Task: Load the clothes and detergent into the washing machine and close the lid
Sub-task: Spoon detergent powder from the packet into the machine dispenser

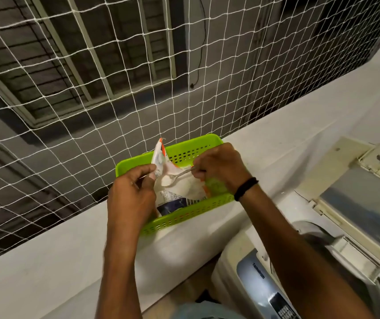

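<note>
An open detergent packet (177, 192), white with orange and dark blue print, stands in a green perforated basket (193, 212) on a white ledge. My left hand (131, 194) grips the packet's left edge and holds its mouth apart. My right hand (219, 166) pinches the handle of a metal spoon (177, 177); its bowl sits inside the packet's mouth with white powder on it. The washing machine (276, 284) stands at the lower right with its lid (357, 203) raised; the drum's inside is barely in view.
A white rope net (115, 88) closes off the opening behind the ledge (46, 261). A wall and barred windows lie beyond it. The machine's control panel (265, 291) is right below my right forearm. A black band circles my right wrist.
</note>
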The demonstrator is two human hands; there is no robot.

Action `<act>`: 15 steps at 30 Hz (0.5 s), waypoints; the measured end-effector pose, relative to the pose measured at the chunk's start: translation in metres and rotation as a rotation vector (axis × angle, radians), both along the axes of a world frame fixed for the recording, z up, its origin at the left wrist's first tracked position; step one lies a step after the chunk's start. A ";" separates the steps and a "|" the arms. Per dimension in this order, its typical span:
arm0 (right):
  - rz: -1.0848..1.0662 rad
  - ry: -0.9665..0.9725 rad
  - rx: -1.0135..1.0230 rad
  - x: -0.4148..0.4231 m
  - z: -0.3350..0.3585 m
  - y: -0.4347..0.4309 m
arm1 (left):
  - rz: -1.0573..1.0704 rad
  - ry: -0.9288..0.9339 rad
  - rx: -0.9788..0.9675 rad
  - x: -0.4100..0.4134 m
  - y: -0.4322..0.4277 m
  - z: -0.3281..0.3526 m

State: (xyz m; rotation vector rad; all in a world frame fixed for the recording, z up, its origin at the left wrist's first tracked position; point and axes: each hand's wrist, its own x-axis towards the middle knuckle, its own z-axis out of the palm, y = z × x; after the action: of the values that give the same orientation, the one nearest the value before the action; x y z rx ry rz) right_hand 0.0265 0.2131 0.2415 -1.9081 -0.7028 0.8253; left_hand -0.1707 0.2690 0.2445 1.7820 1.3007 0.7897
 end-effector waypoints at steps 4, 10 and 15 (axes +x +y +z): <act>-0.107 0.171 0.153 0.004 0.015 -0.029 | 0.004 -0.055 0.034 0.001 -0.001 0.005; -0.188 0.390 0.311 0.012 0.024 -0.062 | 0.021 -0.173 0.135 0.011 -0.010 0.016; -0.230 0.445 0.357 0.020 0.023 -0.084 | -0.008 -0.302 0.157 0.030 -0.027 0.027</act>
State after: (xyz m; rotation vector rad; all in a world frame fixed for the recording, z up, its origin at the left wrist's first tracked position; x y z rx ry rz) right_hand 0.0466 0.1286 0.2649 -1.3886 -0.3220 0.8722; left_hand -0.1404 0.2420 0.2718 1.7059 1.0563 1.1348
